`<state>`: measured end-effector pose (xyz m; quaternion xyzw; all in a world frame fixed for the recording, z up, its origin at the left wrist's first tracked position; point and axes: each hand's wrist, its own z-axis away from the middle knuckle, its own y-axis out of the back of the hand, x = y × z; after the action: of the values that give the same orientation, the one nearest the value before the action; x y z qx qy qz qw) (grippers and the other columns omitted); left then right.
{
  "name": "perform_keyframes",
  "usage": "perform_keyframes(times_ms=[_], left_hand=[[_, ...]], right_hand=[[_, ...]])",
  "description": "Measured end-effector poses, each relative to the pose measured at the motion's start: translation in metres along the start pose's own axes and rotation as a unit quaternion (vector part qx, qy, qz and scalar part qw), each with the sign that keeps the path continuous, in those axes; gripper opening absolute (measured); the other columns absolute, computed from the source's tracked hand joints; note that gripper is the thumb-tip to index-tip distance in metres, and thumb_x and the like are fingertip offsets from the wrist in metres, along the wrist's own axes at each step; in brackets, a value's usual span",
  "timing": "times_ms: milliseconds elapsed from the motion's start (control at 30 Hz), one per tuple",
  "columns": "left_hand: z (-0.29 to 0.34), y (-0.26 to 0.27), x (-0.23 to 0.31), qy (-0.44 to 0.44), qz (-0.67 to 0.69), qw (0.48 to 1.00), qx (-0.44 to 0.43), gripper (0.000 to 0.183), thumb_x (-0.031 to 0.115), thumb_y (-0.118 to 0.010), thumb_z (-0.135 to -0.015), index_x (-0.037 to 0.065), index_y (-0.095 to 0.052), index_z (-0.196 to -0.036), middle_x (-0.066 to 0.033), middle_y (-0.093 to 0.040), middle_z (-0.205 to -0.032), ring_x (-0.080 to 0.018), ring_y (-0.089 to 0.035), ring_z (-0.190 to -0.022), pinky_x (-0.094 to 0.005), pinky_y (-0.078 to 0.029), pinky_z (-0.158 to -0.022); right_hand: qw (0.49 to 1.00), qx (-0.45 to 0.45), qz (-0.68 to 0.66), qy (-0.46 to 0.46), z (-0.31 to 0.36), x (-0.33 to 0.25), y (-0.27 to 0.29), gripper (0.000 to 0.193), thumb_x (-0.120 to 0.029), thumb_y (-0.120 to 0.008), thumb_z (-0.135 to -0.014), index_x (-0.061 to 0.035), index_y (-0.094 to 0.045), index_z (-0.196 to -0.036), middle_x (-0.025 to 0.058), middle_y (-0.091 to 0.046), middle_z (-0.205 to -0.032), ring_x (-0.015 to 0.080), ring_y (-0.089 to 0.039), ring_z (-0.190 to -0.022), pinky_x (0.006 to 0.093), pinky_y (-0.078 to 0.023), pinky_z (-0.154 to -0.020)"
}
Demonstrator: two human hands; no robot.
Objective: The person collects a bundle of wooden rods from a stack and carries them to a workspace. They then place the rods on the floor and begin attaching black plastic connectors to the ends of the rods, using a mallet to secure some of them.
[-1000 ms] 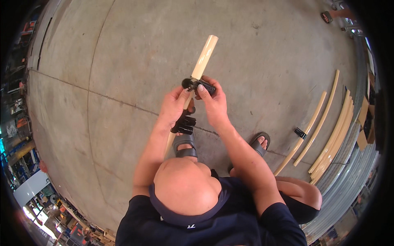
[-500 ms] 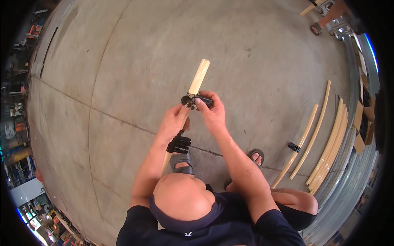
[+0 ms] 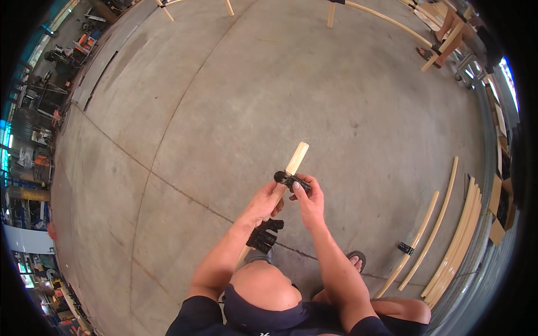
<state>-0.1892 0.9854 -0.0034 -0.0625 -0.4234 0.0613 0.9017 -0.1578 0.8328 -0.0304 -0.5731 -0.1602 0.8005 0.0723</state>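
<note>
A cream-coloured pipe (image 3: pixel 297 158) stands slanted in front of me, its upper end free. Around it, a little below that end, sits a black pipe joint (image 3: pixel 283 177) with a round open socket facing me. My left hand (image 3: pixel 262 205) is closed on the pipe and the joint's lower side, thumb up against the joint. From the right, my right hand (image 3: pixel 311 203) pinches the joint's side arm between thumb and fingers. Lower on the same pipe, under my left wrist, is another black joint (image 3: pixel 263 235) with several sockets. The pipe's bottom end is hidden behind my knee.
To my right lie several cream pipes (image 3: pixel 457 241) on the concrete floor, one with a black joint (image 3: pixel 406 248) on it. Boxes (image 3: pixel 497 229) line the right side. Far right, a person's leg (image 3: pixel 451 42) stands beside a pipe frame (image 3: pixel 386 21). Tools (image 3: pixel 45 151) crowd the left edge.
The view has tilted up, bringing pipe frames at the far edge into sight. Both hands, with pipe and joint, appear lower and farther right; their grip looks much the same.
</note>
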Motion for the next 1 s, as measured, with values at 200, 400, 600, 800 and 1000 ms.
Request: perform_keyframes(times_ms=[200,400,600,800,1000], left_hand=[[-0.004,0.013,-0.002,-0.083,0.05,0.995,-0.027,0.036,0.044,-0.051,-0.104,0.008,-0.057,-0.106,0.0009,-0.056,-0.072,-0.0092,-0.051,-0.06,-0.0276,-0.042,-0.055],[-0.01,-0.017,0.021,-0.043,-0.043,0.998,-0.012,0.032,0.038,-0.046,-0.107,0.008,-0.056,-0.104,0.003,-0.052,-0.065,-0.0084,-0.047,-0.053,-0.0257,-0.039,-0.049],[-0.004,-0.009,0.028,-0.134,0.029,0.99,-0.034,0.039,0.038,-0.053,-0.104,0.003,-0.059,-0.121,-0.0101,-0.069,-0.1,-0.0186,-0.068,-0.086,-0.0308,-0.054,-0.073],[-0.02,-0.026,0.004,-0.145,-0.018,0.989,0.034,0.051,0.059,-0.058,-0.094,0.011,-0.057,-0.109,-0.0002,-0.055,-0.073,-0.0091,-0.05,-0.055,-0.025,-0.042,-0.048],[-0.022,-0.002,0.006,-0.181,0.007,0.983,0.04,0.046,0.05,-0.06,-0.098,0.006,-0.058,-0.112,-0.0036,-0.063,-0.083,-0.0132,-0.06,-0.065,-0.0285,-0.051,-0.057]], right_hand=[[1.0,-0.009,0.01,-0.018,-0.008,0.003,-0.008,0.025,-0.014,-0.063,-0.099,-0.0009,-0.06,-0.119,0.0067,-0.069,-0.1,0.0118,-0.063,-0.082,0.0272,-0.053,-0.071],[0.996,0.066,0.04,0.044,-0.022,-0.02,0.004,0.026,-0.017,-0.065,-0.096,-0.0011,-0.062,-0.117,0.0082,-0.067,-0.103,0.0132,-0.063,-0.084,0.0285,-0.054,-0.068],[1.0,0.017,0.011,-0.001,-0.03,-0.017,-0.003,0.022,-0.019,-0.063,-0.099,-0.0035,-0.06,-0.114,0.0042,-0.066,-0.095,0.0112,-0.064,-0.083,0.0276,-0.055,-0.066],[0.999,0.004,0.018,0.045,-0.018,-0.024,0.016,0.025,-0.021,-0.064,-0.099,-0.0027,-0.061,-0.116,0.0043,-0.069,-0.103,0.011,-0.066,-0.096,0.0286,-0.053,-0.082],[0.995,0.034,0.049,0.076,-0.019,-0.02,-0.016,0.027,-0.02,-0.065,-0.097,-0.0021,-0.062,-0.116,0.0053,-0.068,-0.098,0.0121,-0.064,-0.088,0.0304,-0.053,-0.079]])
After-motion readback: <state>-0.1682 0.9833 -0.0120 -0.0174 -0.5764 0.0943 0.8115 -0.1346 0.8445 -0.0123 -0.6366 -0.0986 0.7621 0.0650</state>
